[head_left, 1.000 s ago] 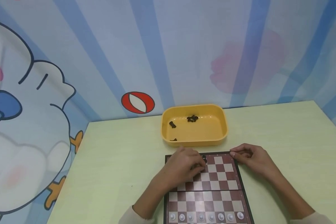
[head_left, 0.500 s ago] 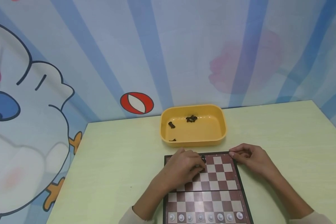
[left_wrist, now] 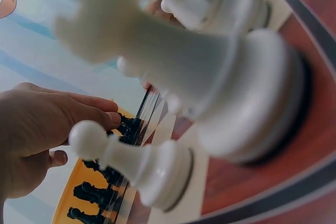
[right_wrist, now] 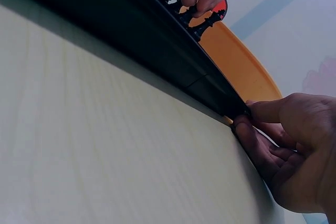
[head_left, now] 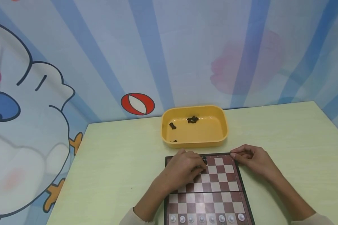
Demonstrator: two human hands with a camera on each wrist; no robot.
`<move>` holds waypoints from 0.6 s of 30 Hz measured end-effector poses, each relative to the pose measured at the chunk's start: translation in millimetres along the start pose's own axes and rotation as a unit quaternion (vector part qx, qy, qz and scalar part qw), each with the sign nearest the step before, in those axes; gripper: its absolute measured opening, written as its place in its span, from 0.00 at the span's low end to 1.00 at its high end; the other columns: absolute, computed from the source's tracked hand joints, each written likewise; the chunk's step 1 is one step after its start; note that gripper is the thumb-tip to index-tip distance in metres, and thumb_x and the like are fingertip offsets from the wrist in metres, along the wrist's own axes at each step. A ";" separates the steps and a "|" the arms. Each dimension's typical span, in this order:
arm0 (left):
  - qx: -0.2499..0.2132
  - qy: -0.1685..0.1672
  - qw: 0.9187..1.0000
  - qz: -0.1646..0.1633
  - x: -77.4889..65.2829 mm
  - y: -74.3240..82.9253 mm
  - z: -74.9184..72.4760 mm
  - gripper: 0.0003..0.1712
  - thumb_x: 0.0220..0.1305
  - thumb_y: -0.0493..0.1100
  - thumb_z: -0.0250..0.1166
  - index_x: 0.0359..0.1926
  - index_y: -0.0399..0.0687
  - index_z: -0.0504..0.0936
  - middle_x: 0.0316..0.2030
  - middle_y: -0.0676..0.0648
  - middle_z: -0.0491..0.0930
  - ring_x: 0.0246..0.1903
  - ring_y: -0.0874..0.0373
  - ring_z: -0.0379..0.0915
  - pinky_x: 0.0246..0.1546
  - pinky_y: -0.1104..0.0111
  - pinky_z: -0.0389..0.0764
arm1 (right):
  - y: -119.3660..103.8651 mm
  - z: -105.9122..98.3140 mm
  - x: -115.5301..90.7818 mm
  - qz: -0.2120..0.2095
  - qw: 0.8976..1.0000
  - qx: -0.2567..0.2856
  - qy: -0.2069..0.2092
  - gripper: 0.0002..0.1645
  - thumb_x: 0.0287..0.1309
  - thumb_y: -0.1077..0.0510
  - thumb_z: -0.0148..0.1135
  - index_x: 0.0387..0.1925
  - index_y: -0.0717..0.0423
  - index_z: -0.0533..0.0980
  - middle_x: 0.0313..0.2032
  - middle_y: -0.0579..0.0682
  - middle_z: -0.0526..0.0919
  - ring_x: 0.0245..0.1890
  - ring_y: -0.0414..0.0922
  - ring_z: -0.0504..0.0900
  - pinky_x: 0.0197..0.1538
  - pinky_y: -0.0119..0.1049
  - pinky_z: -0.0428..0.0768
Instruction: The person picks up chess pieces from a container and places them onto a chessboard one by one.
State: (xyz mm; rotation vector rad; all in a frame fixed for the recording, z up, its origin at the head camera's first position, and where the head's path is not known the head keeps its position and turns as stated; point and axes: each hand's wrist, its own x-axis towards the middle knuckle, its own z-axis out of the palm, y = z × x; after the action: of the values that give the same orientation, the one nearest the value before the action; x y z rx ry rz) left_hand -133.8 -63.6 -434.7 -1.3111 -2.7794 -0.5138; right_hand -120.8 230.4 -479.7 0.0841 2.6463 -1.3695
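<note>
Two hands at work, and your left hand (head_left: 184,167) is reaching over the far half of the chessboard (head_left: 218,197), thumb and fingertips narrow around a black chess piece (right_wrist: 184,18), its type hidden by your fingers. It stands in a row of black pieces along the far edge, others lining up leftward under that hand. Just right of those fingertips, there's the taller black king (right_wrist: 206,25)! Over on the other side, your right hand (head_left: 253,157) pinches the board's far right corner between thumb and fingers.

Straight beyond your left hand sits the yellow tray (head_left: 197,145), a few dark pieces (head_left: 192,119) lying inside. Nearer you than either hand, a row of white pawns (head_left: 202,218) stands across the board, and close behind them comes a white rook (left_wrist: 178,64). All of it rests on the pale table (head_left: 124,156), spreading out past both hands.
</note>
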 end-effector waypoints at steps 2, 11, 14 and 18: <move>-0.001 0.000 1.000 -0.001 -0.2 0.0 -0.5 0.06 0.68 0.45 0.75 0.44 0.61 0.93 0.43 0.63 0.91 0.43 0.71 0.82 0.46 0.73 0.70 | -0.3 0.0 0.0 -0.001 1.000 -0.003 0.001 0.20 0.71 0.46 0.70 0.52 0.57 0.86 0.40 0.49 0.93 0.37 0.40 0.89 0.42 0.29 0.79; -0.028 -0.019 0.999 -0.021 -1.8 -0.6 -6.7 0.08 0.67 0.43 0.76 0.45 0.62 0.94 0.42 0.65 0.91 0.40 0.73 0.79 0.46 0.73 0.69 | -0.5 0.2 0.9 0.004 1.000 -0.010 -0.006 0.22 0.71 0.44 0.69 0.53 0.56 0.85 0.39 0.47 0.93 0.37 0.40 0.88 0.42 0.30 0.78; -0.033 -0.028 0.999 -0.021 -2.2 -1.3 -8.2 0.08 0.67 0.44 0.76 0.46 0.62 0.94 0.42 0.65 0.91 0.40 0.74 0.79 0.46 0.73 0.69 | 0.3 0.5 0.8 0.008 1.000 -0.009 -0.008 0.22 0.71 0.43 0.69 0.53 0.56 0.85 0.38 0.47 0.93 0.37 0.39 0.88 0.41 0.30 0.78; -0.036 -0.036 0.998 -0.024 -2.9 -1.9 -10.5 0.08 0.67 0.45 0.75 0.46 0.62 0.93 0.42 0.65 0.91 0.40 0.74 0.79 0.46 0.73 0.69 | 1.5 1.1 1.3 0.010 1.000 -0.009 -0.006 0.23 0.71 0.43 0.69 0.53 0.56 0.86 0.38 0.46 0.92 0.37 0.39 0.87 0.40 0.31 0.78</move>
State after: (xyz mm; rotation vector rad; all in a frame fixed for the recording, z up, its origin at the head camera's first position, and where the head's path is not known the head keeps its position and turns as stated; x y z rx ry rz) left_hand -134.6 -70.1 -425.8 -1.3038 -2.8827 -0.5864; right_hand -121.8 230.3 -481.7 0.0991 2.6395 -1.3352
